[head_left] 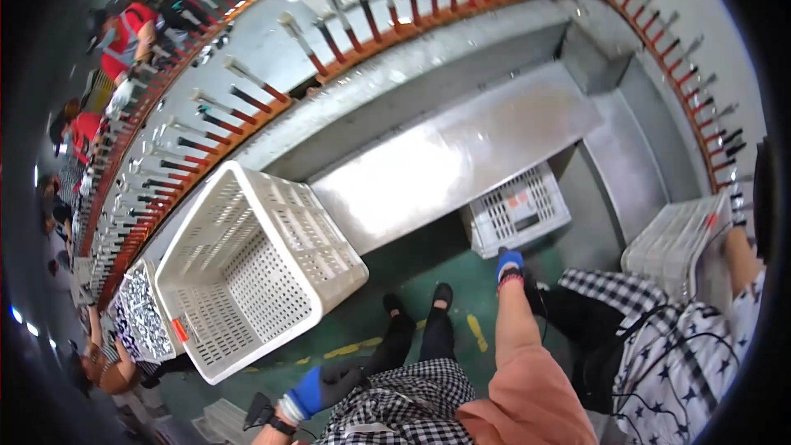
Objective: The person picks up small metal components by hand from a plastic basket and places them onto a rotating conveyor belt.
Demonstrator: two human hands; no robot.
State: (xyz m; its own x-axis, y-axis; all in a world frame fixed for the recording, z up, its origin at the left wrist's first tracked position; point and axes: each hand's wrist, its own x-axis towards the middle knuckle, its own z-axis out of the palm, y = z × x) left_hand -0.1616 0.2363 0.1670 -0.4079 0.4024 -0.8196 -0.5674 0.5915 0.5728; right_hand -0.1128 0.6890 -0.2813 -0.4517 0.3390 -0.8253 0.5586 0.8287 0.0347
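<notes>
Apparently reaching with right hand (510, 262) for slotted white crate (534, 232) at view's three o'clock, left hand (323, 389) at seven; unable to tell either's fingers clenched from released; likely needing rim grip next.

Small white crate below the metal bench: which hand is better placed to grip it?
Likely the right hand: it appears beside the crate, while the left hand is well away from it.

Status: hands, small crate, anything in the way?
Right hand at small white crate, grip unclear. Left hand low, beside checkered apron. Steel bench apparently overhangs crate; co-worker close on right.
</notes>
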